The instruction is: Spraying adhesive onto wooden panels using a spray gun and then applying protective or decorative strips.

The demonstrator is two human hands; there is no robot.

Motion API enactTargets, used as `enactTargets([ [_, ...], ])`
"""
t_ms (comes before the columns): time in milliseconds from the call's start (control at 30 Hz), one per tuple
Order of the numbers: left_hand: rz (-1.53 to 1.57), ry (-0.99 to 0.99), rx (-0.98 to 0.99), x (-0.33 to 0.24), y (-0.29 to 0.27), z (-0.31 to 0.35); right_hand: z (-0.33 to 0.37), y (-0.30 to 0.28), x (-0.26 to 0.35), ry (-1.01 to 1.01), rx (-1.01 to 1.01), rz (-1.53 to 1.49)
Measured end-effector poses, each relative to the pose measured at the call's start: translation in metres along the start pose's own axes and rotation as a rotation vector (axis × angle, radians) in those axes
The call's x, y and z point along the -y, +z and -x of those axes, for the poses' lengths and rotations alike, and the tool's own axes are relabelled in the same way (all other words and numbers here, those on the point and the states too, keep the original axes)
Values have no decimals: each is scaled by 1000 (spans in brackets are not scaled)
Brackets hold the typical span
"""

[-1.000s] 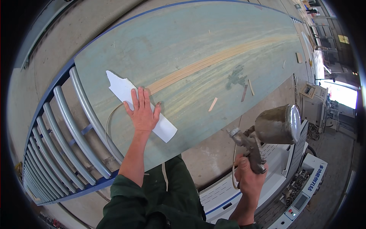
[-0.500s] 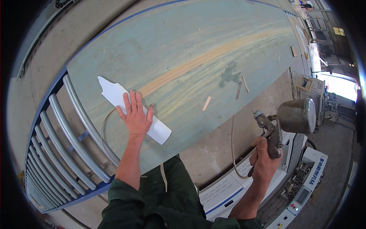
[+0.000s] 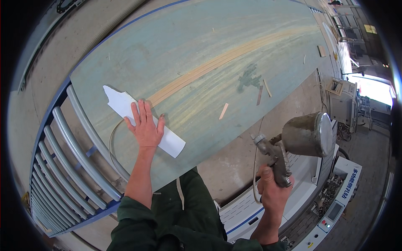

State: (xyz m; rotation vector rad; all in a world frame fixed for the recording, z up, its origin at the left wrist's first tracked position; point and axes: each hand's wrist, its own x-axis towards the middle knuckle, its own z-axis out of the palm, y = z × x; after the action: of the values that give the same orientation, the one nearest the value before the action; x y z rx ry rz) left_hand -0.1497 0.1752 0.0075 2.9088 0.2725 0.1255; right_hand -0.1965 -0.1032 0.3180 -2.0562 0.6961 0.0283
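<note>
My left hand (image 3: 146,127) lies flat with fingers stretched out, pressing a white sheet (image 3: 171,143) with a torn upper edge onto the green tabletop (image 3: 197,138). Long thin wooden strips (image 3: 201,72) run side by side from under the sheet toward the far right of the table. At the right, beyond the table's near edge, my right hand (image 3: 274,194) is wrapped round the handle of a metal spray gun (image 3: 274,157). A round grey cup (image 3: 307,134) is attached to the gun, and its nozzle points left toward the table. A thin hose hangs close to the gun.
Left of the table stands a roller conveyor (image 3: 79,146) with a blue frame. Small wood offcuts (image 3: 223,111) and a dark stain (image 3: 249,78) are on the tabletop. A white machine (image 3: 335,209) with a control panel stands at the lower right.
My right hand has brought the spray gun left, closer to the table. My left hand stays on the white sheet.
</note>
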Motion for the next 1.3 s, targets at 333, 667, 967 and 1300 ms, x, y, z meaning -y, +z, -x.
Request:
enactTargets([
  [333, -8, 3, -23, -1, 1, 0, 34, 9, 2, 206, 340, -190],
  [667, -15, 4, -21, 0, 2, 1, 14, 5, 2, 217, 234, -151],
  [967, -10, 17, -25, 0, 3, 0, -20, -8, 2, 20, -41, -25],
  [1300, -30, 11, -21, -2, 2, -1, -63, -33, 2, -34, -286, 41],
])
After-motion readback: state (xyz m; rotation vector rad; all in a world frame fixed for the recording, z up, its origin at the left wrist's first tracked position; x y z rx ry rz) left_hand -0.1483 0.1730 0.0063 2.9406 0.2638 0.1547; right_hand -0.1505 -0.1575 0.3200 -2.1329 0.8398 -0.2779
